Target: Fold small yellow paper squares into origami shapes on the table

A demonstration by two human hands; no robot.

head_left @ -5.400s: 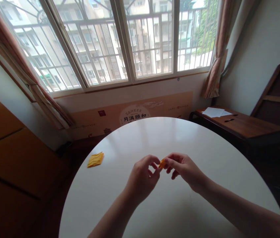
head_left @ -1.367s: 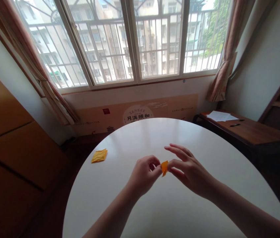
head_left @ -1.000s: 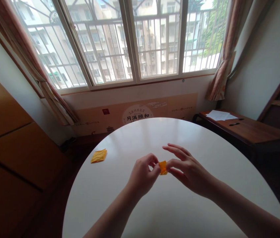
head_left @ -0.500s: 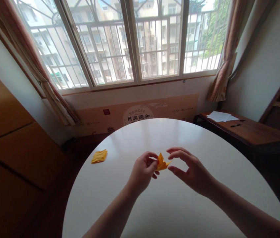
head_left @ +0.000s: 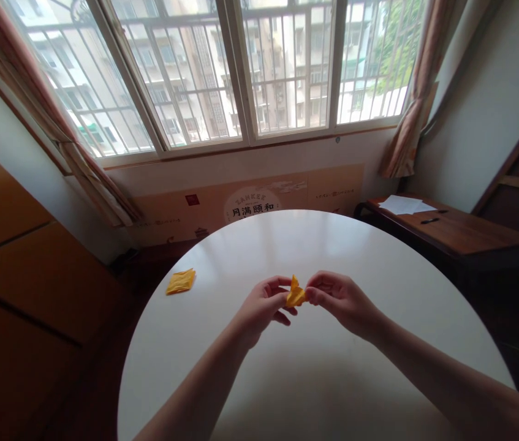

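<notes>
A small folded orange paper piece [head_left: 295, 294] is held just above the round white table [head_left: 333, 380]. My left hand [head_left: 261, 304] pinches its left side with thumb and fingers. My right hand [head_left: 339, 301] pinches its right side, fingers curled in. One pointed flap of the paper sticks up between the two hands. A second piece of orange paper [head_left: 181, 281], folded flat, lies on the table's far left edge, well away from both hands.
A wooden side table [head_left: 452, 229] at the right carries white sheets [head_left: 404, 205] and a dark pen [head_left: 429, 220]. A wooden cabinet [head_left: 20, 288] stands at the left. A printed cardboard panel [head_left: 250, 205] leans under the barred window.
My right hand had opened and drawn back from the paper; now it is closed on it again. The paper has partly unfolded, with a flap standing up. The view dipped slightly.
</notes>
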